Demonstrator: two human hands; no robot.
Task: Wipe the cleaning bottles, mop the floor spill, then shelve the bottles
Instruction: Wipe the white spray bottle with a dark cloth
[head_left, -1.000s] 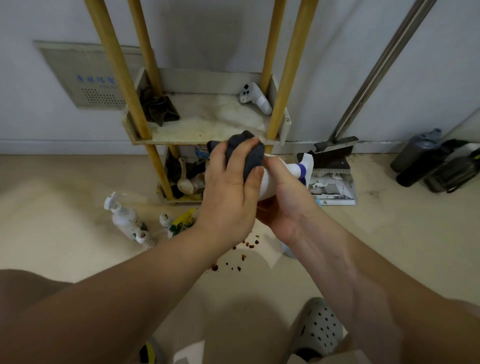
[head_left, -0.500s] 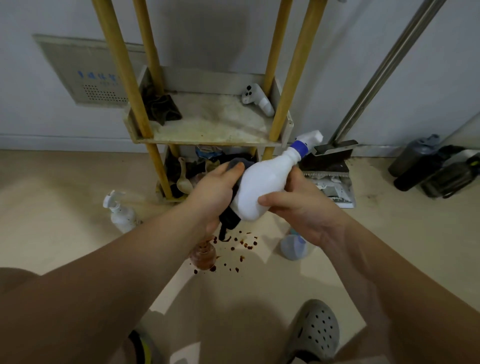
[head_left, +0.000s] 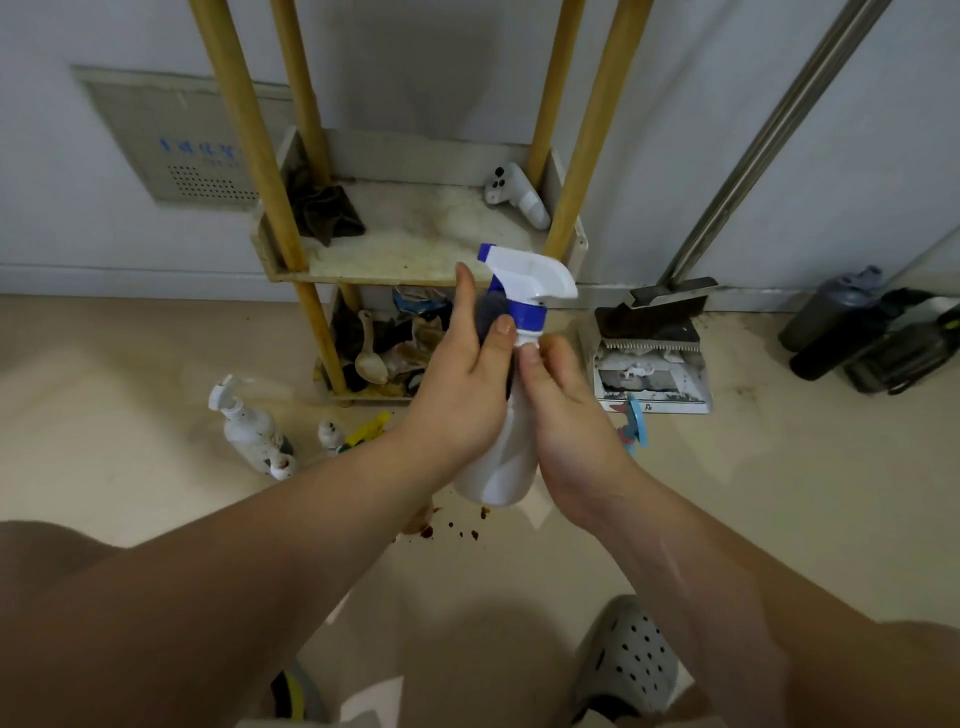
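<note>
I hold a white spray bottle with a blue and white trigger head upright over the floor. My right hand grips its body from the right. My left hand presses a dark grey cloth against the bottle's neck, and most of the cloth is hidden under the fingers. Below the bottle, dark red spill drops dot the floor. A dirty white pump bottle lies at the left, with a small yellow-tipped bottle near it. A blue-topped bottle shows behind my right hand.
A yellow-posted shelf stands against the wall with a dark rag and a white controller on its tray. A dustpan and broom sit at the right, dark bottles further right. My grey clog is below.
The spray bottle has swung from tilted to upright, nozzle now pointing left. My left hand with the cloth has moved from the bottle's base up to its neck.
</note>
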